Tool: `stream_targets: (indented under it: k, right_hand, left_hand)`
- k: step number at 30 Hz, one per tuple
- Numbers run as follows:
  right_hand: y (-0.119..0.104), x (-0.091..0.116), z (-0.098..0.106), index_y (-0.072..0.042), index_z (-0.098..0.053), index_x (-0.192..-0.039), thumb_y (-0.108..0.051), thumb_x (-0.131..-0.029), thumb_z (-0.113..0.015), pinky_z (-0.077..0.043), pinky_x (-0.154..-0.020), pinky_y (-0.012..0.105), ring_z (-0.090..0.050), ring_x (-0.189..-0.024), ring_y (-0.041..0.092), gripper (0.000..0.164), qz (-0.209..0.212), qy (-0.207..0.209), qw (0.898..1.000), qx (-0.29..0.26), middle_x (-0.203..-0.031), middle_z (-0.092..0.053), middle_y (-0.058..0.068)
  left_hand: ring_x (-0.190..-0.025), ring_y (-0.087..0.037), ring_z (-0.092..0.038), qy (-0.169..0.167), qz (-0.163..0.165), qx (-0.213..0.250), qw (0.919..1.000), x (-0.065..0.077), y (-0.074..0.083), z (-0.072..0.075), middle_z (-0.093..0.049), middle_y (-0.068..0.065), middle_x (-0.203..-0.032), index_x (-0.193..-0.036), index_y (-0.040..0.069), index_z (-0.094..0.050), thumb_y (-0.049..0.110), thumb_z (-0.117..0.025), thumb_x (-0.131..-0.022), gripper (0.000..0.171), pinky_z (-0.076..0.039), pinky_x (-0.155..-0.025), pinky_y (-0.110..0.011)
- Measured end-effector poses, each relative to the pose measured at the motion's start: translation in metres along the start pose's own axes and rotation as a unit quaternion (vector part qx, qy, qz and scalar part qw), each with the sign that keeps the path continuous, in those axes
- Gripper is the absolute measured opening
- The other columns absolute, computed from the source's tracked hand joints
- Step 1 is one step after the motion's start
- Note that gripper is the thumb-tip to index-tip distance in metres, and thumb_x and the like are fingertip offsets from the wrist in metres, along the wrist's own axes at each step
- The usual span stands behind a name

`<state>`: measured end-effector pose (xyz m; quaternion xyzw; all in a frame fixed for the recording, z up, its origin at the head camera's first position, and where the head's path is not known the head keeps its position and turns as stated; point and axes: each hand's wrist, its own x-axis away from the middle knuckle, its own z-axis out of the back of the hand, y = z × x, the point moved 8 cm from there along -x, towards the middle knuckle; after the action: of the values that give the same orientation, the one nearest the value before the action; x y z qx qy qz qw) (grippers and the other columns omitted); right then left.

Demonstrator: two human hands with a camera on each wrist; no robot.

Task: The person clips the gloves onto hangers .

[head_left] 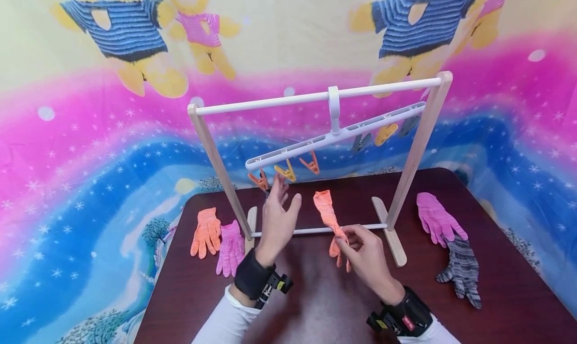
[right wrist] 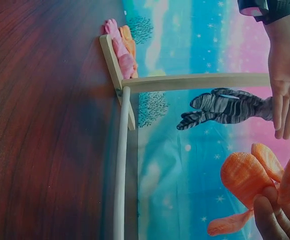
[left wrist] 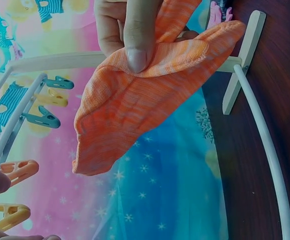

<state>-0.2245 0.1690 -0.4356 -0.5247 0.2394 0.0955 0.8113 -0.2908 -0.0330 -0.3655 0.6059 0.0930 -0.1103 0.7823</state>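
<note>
My right hand (head_left: pixel 370 258) pinches an orange knit glove (head_left: pixel 325 208) by its finger end, between thumb and fingers. The glove's cuff points up and away, below the hanger. Raised at the white clip hanger (head_left: pixel 311 144), my left hand (head_left: pixel 278 226) has its fingers extended and the thumb apart. Its fingertips are right at a yellow clip (head_left: pixel 286 172), with an orange clip (head_left: pixel 310 162) to the right. In the right wrist view, a black-and-grey striped glove (right wrist: pixel 227 107) hangs beside the left hand, which mostly hides it in the head view.
The hanger hooks over a rack's white top rail (head_left: pixel 270 102) and tilts down at left. Grey and yellow clips (head_left: pixel 386 133) hang at its right. Orange (head_left: pixel 207 232) and pink (head_left: pixel 231 249) gloves lie left on the table; pink (head_left: pixel 437 219) and striped (head_left: pixel 461 271) ones lie right.
</note>
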Motion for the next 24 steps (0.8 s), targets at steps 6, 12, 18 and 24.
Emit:
stream_targets:
  k: [6,12,18,24]
  right_hand:
    - [-0.002,-0.002,-0.001,-0.007,-0.071,-0.099,-0.001,-0.083,-0.08,-0.054,-0.057,0.015,-0.067,-0.065,-0.001,0.019,0.006,-0.003,1.0,0.008,-0.079,-0.074,0.004]
    - [-0.003,-0.004,-0.002,-0.007,-0.071,-0.099,-0.003,-0.083,-0.08,-0.054,-0.059,0.015,-0.065,-0.066,-0.001,0.019,0.005,-0.006,1.0,0.019,-0.081,-0.072,0.003]
    - [-0.004,-0.007,-0.004,-0.007,-0.071,-0.098,-0.004,-0.083,-0.081,-0.055,-0.061,0.015,-0.066,-0.067,-0.001,0.019,0.003,-0.007,1.0,0.021,-0.083,-0.072,0.004]
    - [-0.005,-0.009,-0.006,-0.006,-0.071,-0.099,-0.003,-0.083,-0.08,-0.055,-0.061,0.016,-0.067,-0.067,0.0,0.018,0.0,-0.011,1.0,0.008,-0.084,-0.073,0.006]
  left_hand:
    - [-0.148,-0.023,-0.042,-0.006,-0.007,0.002,1.0,-0.002,0.005,0.001,-0.035,-0.01,-0.164,-0.163,0.013,-0.013,0.02,-0.059,-0.101,0.077,-0.038,-0.118,-0.041]
    - [-0.148,-0.022,-0.042,-0.005,-0.01,0.013,0.9999,-0.006,0.009,0.002,-0.035,-0.011,-0.164,-0.163,0.012,-0.012,0.019,-0.058,-0.101,0.078,-0.037,-0.119,-0.04]
    - [-0.148,-0.022,-0.043,0.004,-0.02,0.007,0.9998,-0.013,0.013,0.005,-0.037,-0.011,-0.163,-0.162,0.009,-0.015,0.018,-0.059,-0.1,0.076,-0.039,-0.118,-0.041]
    - [-0.144,-0.024,-0.048,0.017,-0.041,0.019,0.9988,-0.018,0.016,0.008,-0.044,-0.013,-0.158,-0.161,0.01,-0.02,0.015,-0.058,-0.1,0.073,-0.043,-0.115,-0.045]
